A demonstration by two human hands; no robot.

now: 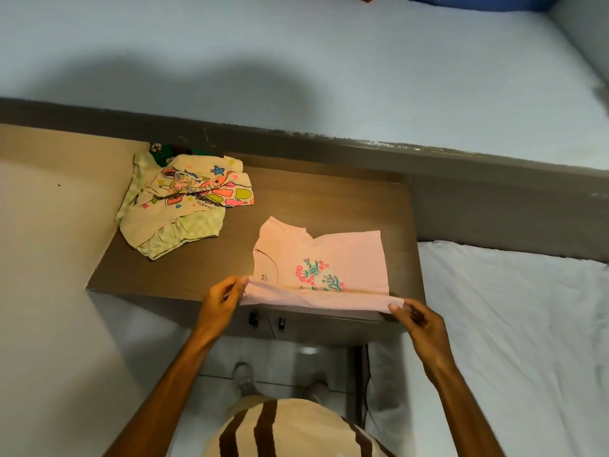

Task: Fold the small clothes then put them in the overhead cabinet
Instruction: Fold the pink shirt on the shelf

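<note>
Head view, looking down on a brown bedside cabinet top point(346, 202). The pink shirt point(329, 258) lies flat on the near right part of the top, its long axis running left to right: neckline and label toward my left, hem toward my right, flower print face up. Its near edge is lifted off the surface and overhangs the front edge of the cabinet. My left hand point(219, 303) pinches the near left corner of this edge between thumb and fingers, closed on the fabric; my right hand point(417, 319) pinches the near right corner likewise, the cloth stretched taut between the two.

On the far left part of the top, well apart from the pink shirt, lies a rumpled cream and green printed garment point(178, 202), partly covering a dark green item point(164, 151) against the wall ledge. A bed with a white sheet point(514, 324) stands just beside the cabinet on the right.
</note>
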